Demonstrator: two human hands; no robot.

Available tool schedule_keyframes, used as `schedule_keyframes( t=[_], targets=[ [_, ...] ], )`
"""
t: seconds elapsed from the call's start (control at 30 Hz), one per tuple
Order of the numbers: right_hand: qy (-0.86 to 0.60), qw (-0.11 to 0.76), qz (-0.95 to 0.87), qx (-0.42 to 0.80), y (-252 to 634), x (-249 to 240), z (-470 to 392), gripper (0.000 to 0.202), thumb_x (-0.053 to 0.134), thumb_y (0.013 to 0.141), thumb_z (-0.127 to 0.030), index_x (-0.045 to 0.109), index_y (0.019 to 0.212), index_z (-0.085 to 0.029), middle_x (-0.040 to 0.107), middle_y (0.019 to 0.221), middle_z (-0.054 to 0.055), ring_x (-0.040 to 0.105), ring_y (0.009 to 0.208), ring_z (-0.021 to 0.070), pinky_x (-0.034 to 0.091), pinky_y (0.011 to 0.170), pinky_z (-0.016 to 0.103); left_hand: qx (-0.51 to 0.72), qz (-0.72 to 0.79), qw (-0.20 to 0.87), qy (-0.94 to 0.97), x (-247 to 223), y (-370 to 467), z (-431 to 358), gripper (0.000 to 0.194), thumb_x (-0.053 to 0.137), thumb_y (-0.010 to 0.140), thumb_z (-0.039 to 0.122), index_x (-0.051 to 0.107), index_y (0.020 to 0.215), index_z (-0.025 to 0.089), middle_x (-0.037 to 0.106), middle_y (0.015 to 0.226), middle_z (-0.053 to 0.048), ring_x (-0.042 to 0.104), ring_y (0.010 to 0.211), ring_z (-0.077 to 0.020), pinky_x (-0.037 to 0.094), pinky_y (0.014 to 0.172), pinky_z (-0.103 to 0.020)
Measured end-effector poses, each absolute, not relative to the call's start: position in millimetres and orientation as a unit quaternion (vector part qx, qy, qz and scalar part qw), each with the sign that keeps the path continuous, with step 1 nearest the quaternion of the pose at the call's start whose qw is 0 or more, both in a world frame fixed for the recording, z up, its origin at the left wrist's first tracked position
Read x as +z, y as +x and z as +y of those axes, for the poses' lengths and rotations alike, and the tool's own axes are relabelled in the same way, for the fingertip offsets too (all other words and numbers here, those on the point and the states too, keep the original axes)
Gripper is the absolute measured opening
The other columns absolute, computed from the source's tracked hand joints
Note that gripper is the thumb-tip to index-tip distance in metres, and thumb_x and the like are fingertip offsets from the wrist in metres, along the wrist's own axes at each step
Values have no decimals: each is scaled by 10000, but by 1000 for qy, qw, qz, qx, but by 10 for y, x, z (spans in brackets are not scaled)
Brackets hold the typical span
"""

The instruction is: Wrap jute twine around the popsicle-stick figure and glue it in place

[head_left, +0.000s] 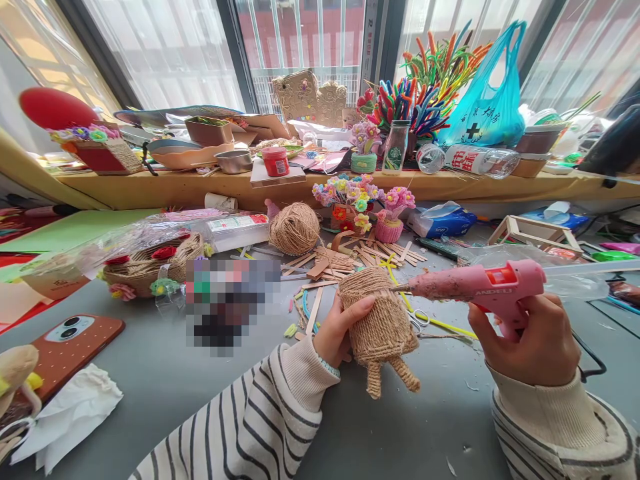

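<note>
A twine-wrapped object with two short legs [383,320] hangs tilted above the grey table [440,427]. My left hand [343,327] grips its left side, thumb across the front and the other fingers hidden behind it. In my right hand [535,340] is a pink glue gun [480,287], its handle wrapped by my fingers. The gun's nozzle points left and meets the upper right edge of the twine surface. A clear glue stick [590,268] sticks out of the gun's back. Behind the object, a ball of twine [294,229] rests on the table.
Loose wooden sticks [333,262] and scissors [419,319] lie behind the object. A phone [75,347] and crumpled tissue [77,413] are at left. Farther back stand a twine basket [150,267], crocheted flowers [350,200] and a wooden frame [535,233]. A cord [595,363] runs at right.
</note>
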State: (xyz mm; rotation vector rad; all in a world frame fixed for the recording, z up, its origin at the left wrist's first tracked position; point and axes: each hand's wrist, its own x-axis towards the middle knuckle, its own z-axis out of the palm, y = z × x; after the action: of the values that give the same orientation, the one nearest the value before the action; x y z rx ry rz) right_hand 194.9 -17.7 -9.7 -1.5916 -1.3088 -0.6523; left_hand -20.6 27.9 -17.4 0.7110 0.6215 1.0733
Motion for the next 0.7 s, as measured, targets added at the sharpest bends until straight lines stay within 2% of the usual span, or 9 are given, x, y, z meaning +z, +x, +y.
schedule_keyframes(
  t=[0.13, 0.5, 0.7],
  targets=[
    [-652, 469, -536, -259, 1915, -73, -202, 260, 613, 760, -380, 389, 710, -257, 500, 705, 9, 530, 590, 181, 388, 509, 299, 485, 292, 756, 330, -92, -219, 250, 527, 823, 613, 386, 621, 1061, 198, 698, 1165, -119, 593, 1191, -367, 509, 962, -451],
    [-638, 476, -528, -296, 1937, -122, -179, 205, 631, 763, -389, 518, 870, -255, 579, 765, 15, 579, 598, 199, 395, 513, 296, 468, 298, 762, 334, -15, -227, 228, 452, 806, 611, 408, 636, 957, 172, 696, 1172, -131, 586, 1197, -379, 505, 968, -452],
    [-643, 474, -526, -291, 1947, -133, -183, 218, 625, 770, -393, 525, 915, -264, 586, 794, 22, 592, 627, 212, 407, 532, 301, 467, 285, 774, 318, -17, -228, 239, 503, 796, 628, 383, 616, 1053, 182, 710, 1141, -121, 594, 1192, -369, 520, 937, -433]
  ],
)
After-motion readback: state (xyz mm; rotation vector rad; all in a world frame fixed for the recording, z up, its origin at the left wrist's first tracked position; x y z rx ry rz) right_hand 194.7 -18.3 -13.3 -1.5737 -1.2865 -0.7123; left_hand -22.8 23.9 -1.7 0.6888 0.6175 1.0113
